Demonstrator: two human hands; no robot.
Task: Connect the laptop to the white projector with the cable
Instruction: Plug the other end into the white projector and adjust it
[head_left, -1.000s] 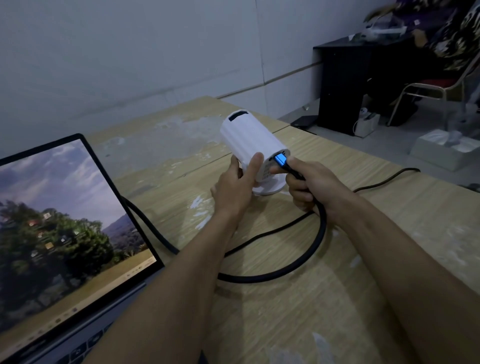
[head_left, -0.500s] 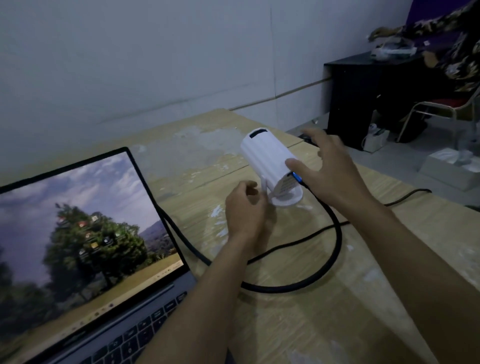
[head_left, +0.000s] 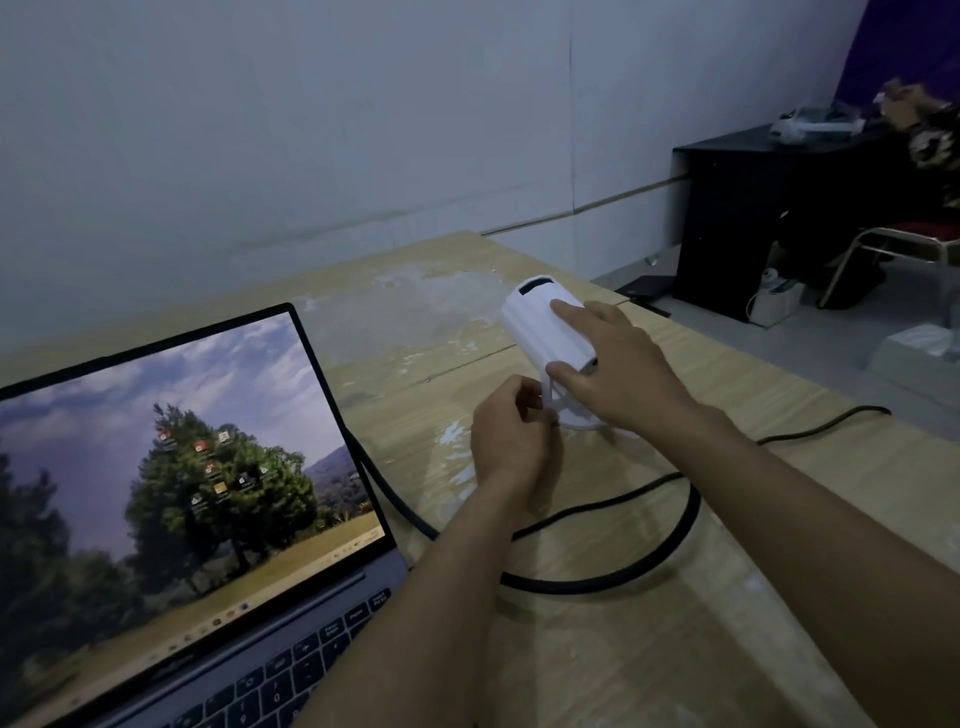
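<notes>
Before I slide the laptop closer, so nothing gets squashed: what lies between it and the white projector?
In the head view, only the thick black cable and bare wooden table lie between the laptop and the white projector.

One laptop (head_left: 171, 499), one projector (head_left: 540, 327), two cables (head_left: 670, 540), two hands (head_left: 511, 441)

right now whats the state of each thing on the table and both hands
laptop: lid open, screen lit with a tree wallpaper
white projector: tilted on its stand, back end under the right hand
thick black cable: looped on the table, runs behind the laptop; projector end hidden
left hand: grip closed on the projector's stand
right hand: fingers spread, laid over the projector
thin black cable: trails off the table's right edge
</notes>
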